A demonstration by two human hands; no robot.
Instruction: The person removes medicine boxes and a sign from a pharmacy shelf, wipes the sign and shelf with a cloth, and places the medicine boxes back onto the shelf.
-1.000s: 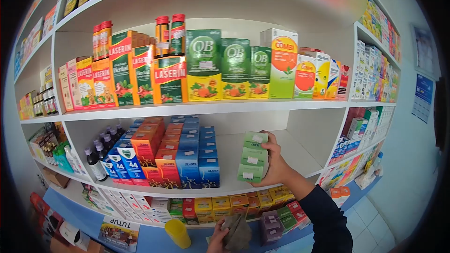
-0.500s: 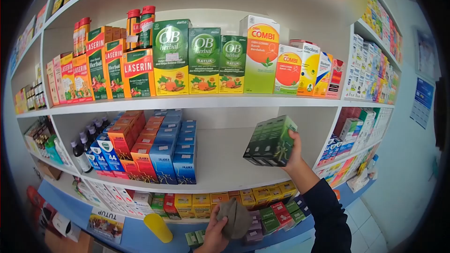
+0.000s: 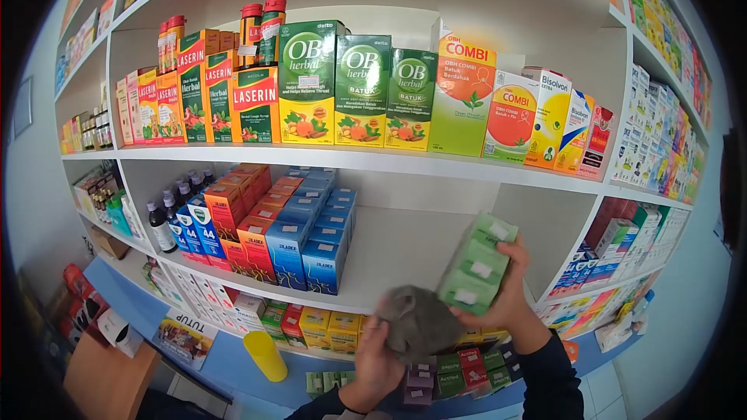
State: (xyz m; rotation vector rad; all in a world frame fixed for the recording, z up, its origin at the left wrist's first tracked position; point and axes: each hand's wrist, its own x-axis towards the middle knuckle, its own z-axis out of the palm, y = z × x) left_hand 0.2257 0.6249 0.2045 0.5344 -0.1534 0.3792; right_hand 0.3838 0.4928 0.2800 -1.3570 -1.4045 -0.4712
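Observation:
My right hand (image 3: 510,288) grips a block of green medicine boxes (image 3: 480,264), its pale green side with small white price stickers turned up. In my left hand (image 3: 379,358) is a crumpled grey-brown cloth (image 3: 419,323), which reaches close to the lower left of the boxes; I cannot tell whether they touch. Both hands are in front of the middle shelf (image 3: 389,253). Left of them on that shelf stand rows of blue boxes (image 3: 323,260) and red-orange boxes (image 3: 253,245).
OB Herbal boxes (image 3: 363,93) and Combi boxes (image 3: 461,93) line the shelf above. Below lie yellow boxes (image 3: 315,328), green and red Actifed boxes (image 3: 472,369) and a yellow cylinder (image 3: 265,356) on the blue counter (image 3: 292,397). A shelf divider (image 3: 576,241) rises at right.
The green boxes have been tipped so their pale side with stickers shows. My left hand has brought the cloth up and right, close to them. The camera view has shifted.

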